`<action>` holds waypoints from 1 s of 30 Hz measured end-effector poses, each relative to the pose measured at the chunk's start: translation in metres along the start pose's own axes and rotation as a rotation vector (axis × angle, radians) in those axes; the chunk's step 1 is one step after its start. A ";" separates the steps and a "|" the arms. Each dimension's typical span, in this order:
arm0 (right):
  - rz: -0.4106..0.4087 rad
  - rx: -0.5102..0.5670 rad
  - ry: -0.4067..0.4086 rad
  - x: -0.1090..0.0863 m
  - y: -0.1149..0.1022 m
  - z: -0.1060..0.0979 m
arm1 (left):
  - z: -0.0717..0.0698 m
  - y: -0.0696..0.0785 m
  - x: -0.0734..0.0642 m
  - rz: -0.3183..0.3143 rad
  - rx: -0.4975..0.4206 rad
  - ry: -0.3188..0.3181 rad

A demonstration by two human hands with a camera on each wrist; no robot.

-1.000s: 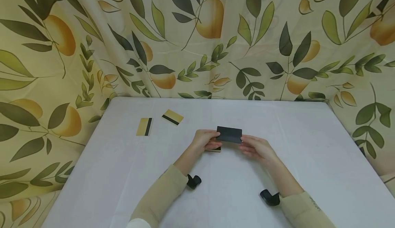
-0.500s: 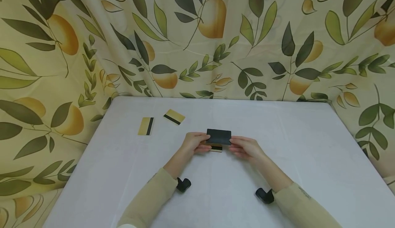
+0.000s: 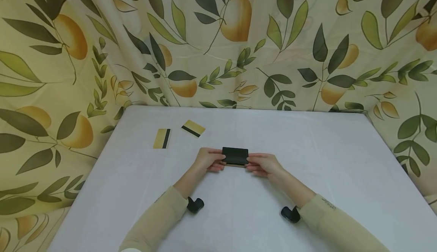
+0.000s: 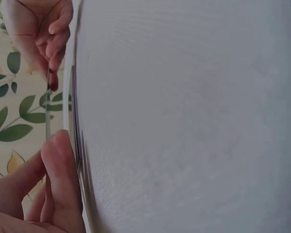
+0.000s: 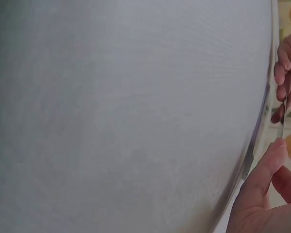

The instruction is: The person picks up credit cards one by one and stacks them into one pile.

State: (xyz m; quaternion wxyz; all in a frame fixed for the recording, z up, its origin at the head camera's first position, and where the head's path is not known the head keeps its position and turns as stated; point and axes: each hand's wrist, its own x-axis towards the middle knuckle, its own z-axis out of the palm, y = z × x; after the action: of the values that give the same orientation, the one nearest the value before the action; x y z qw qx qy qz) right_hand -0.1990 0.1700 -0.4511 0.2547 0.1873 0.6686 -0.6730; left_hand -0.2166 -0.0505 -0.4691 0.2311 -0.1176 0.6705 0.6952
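Pinching a flat black rectangular card (image 3: 235,154) by its short ends, with left hand (image 3: 206,159) at 9 o'clock, right hand (image 3: 268,164) at 3.
Held just above a mostly hidden gold card (image 3: 236,165) on the white cloth-covered surface (image 3: 334,153), with two gold, black-striped cards (image 3: 162,138) between 9 and 10 o'clock. Could slip or drop crooked from uneven loosening of grip.

The black card (image 3: 235,155) hides most of a lower card (image 3: 236,165), while the bottom edge crops both sleeves (image 3: 155,221).
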 end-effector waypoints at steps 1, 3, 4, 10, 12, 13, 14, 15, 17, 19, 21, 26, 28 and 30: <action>-0.003 -0.004 -0.001 0.000 0.000 0.001 | 0.000 0.000 0.000 0.003 0.005 0.004; -0.011 -0.006 0.001 0.001 0.001 0.003 | -0.001 -0.001 0.000 0.005 0.008 0.014; -0.014 -0.008 0.001 0.001 0.001 0.004 | -0.001 -0.001 0.000 0.006 0.007 0.018; -0.040 -0.029 -0.009 0.002 0.002 0.007 | -0.001 -0.003 0.000 0.010 0.014 0.024; -0.048 -0.046 -0.013 0.002 0.002 0.007 | -0.001 -0.002 0.000 0.012 0.027 0.025; -0.051 -0.053 -0.009 0.002 0.002 0.008 | -0.001 -0.002 -0.001 0.017 0.035 0.026; -0.054 -0.063 -0.007 0.003 0.002 0.008 | -0.001 -0.002 -0.001 0.018 0.040 0.027; -0.056 -0.071 -0.001 0.003 0.002 0.009 | -0.002 -0.002 -0.001 0.021 0.048 0.027; -0.064 -0.089 0.005 0.003 0.002 0.009 | -0.002 -0.001 -0.001 0.026 0.062 0.025; -0.071 -0.099 0.019 0.003 0.001 0.010 | -0.002 0.000 0.000 0.027 0.071 0.022; -0.077 -0.113 0.022 0.003 0.001 0.011 | -0.002 -0.001 0.001 0.030 0.085 0.021; -0.093 -0.131 0.012 0.004 0.002 0.010 | -0.001 0.000 0.000 0.062 0.143 0.041; -0.102 -0.141 0.016 0.004 0.002 0.010 | -0.001 0.000 -0.001 0.075 0.165 0.051; -0.109 -0.156 0.021 0.004 0.003 0.010 | 0.000 -0.001 -0.001 0.084 0.181 0.061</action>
State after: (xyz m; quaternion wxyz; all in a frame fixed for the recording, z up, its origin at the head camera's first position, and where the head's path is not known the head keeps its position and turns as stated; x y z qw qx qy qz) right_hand -0.2000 0.1596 -0.4555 0.2244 0.1374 0.7308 -0.6299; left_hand -0.2155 -0.0508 -0.4691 0.1911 -0.0891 0.7416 0.6369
